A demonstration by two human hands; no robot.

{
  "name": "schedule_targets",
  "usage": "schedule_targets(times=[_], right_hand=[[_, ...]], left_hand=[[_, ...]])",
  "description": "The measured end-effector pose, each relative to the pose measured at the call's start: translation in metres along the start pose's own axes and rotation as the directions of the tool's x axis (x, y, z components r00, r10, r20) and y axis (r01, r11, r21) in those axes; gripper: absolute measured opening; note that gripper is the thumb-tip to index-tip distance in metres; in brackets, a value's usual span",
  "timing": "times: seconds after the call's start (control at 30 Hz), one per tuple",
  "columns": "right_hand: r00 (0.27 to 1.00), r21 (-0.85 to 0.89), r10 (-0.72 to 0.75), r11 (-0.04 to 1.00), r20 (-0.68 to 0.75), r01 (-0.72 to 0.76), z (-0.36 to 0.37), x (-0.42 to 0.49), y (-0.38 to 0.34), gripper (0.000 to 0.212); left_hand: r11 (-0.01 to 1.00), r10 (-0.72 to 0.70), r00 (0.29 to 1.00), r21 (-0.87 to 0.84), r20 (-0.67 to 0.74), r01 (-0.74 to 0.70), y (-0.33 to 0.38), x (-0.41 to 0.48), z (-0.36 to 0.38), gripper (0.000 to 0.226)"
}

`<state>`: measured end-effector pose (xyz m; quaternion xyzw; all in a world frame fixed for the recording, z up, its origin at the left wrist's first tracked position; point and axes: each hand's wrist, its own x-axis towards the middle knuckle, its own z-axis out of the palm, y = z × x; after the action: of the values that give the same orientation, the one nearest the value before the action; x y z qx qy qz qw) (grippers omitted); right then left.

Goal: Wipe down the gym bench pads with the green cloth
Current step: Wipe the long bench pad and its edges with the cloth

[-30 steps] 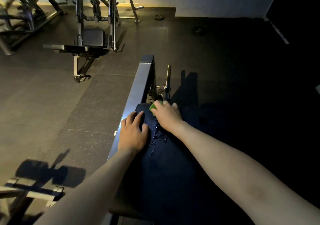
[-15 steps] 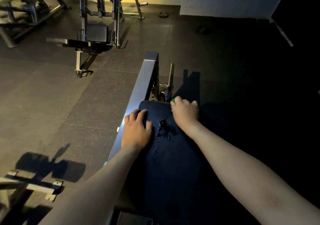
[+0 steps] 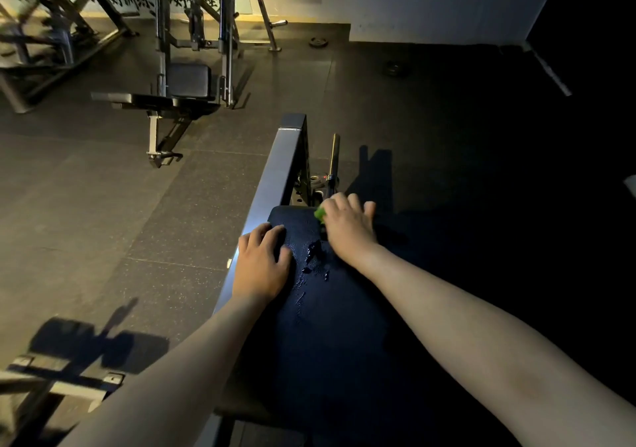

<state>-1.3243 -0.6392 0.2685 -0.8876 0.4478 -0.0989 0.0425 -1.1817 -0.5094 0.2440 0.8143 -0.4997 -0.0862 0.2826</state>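
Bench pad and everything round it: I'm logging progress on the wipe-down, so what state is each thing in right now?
Bench pad: wet, droplets between the hands.
Green cloth: mostly hidden under the right hand, at the pad's far end.
Right hand: pressing the cloth onto the pad.
Left hand: resting on the pad's left edge, holding nothing.
Weight plate: flat on the floor.

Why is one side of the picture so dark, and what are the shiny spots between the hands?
Head view: light reaches only the left, so the right floor is nearly black; the shiny spots are wet droplets glinting on the dark padded bench pad; the grey metal frame rail has glare; top-left machines look blurred.
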Motion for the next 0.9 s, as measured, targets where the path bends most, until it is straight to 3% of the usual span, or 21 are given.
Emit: schedule_targets(times=[0.2,0.3,0.47,0.7,0.9], right_hand=[[0.964,-0.095,0.257,0.960,-0.061,-0.262,-0.011,-0.017,0.057,0.031],[0.961,0.034,0.277,0.961,-0.024,-0.276,-0.009,-0.016,0.038,0.028],[0.986,0.210,0.168,0.963,0.021,-0.169,0.002,-0.009,-0.002,0.023],[0.977,0.330,-0.176,0.935,0.118,0.128,0.007,0.007,-0.059,0.023],[0.992,0.219,-0.112,0.971,0.063,0.095,0.007,-0.004,-0.038,0.025]], left_hand=[[0.995,0.037,0.999,0.093,0.040,-0.040,-0.001,-0.010,-0.001,0.058],[0.989,-0.009,0.997,0.150,0.073,-0.002,0.002,-0.017,0.003,0.049],[0.988,-0.050,0.997,0.147,0.063,0.041,0.012,-0.027,0.002,0.049],[0.996,-0.025,0.998,0.091,0.051,0.021,0.005,-0.022,0.000,0.048],[0.995,-0.013,0.998,0.095,0.060,0.007,0.002,-0.021,-0.001,0.052]])
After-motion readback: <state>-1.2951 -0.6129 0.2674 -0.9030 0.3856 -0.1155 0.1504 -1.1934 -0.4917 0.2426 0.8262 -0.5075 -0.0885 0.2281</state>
